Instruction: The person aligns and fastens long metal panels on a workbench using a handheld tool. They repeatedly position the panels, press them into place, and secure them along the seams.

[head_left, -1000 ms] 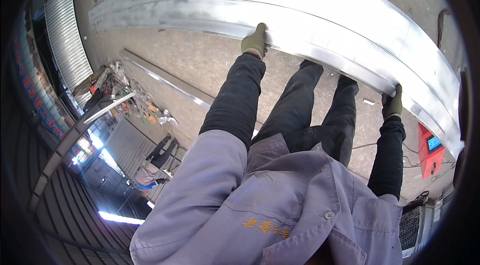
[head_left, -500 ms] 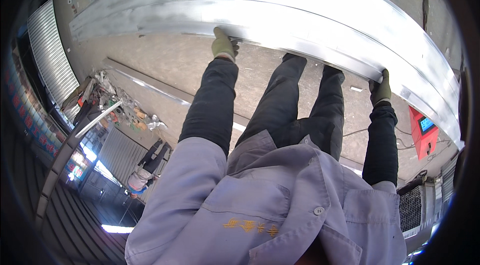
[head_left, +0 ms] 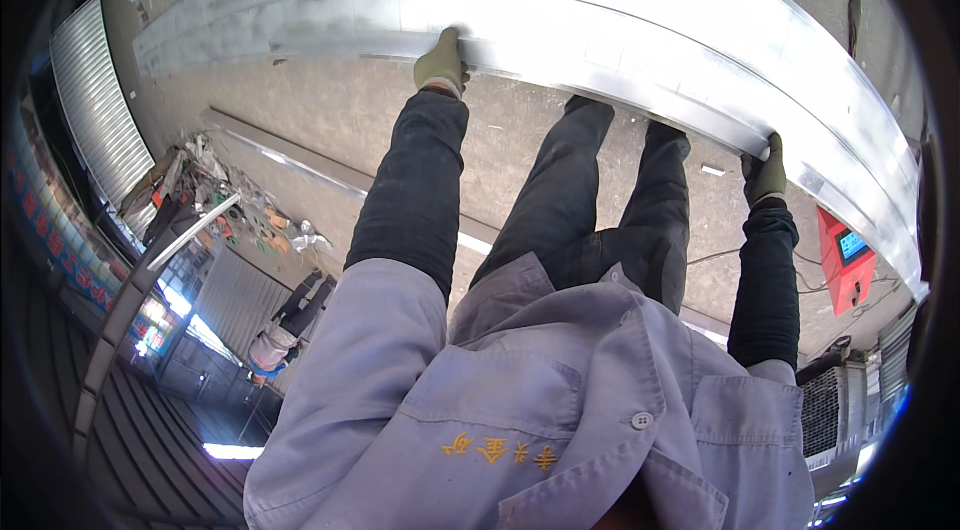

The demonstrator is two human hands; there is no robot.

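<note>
A long, bright metal sheet [head_left: 560, 25] spans the upper part of the view, with seams running along its length and a folded lip on its near edge. My left hand [head_left: 438, 65], in an olive-green glove, grips that edge left of my legs, thumb on top. Farther right, my right hand [head_left: 767, 176], gloved alike, is closed round the same edge. The fingers of both hands are partly hidden under or behind the sheet.
A red box with a blue display [head_left: 846, 260] stands at right, cables beside it. A long metal strip [head_left: 290, 158] lies on the floor behind my left arm. At left are a scrap heap [head_left: 215, 195], corrugated panels [head_left: 95, 95] and another person [head_left: 275, 345].
My left hand and the near edge of the sheet beside it have moved slightly farther away from me. My right hand has barely shifted. The other person has changed posture.
</note>
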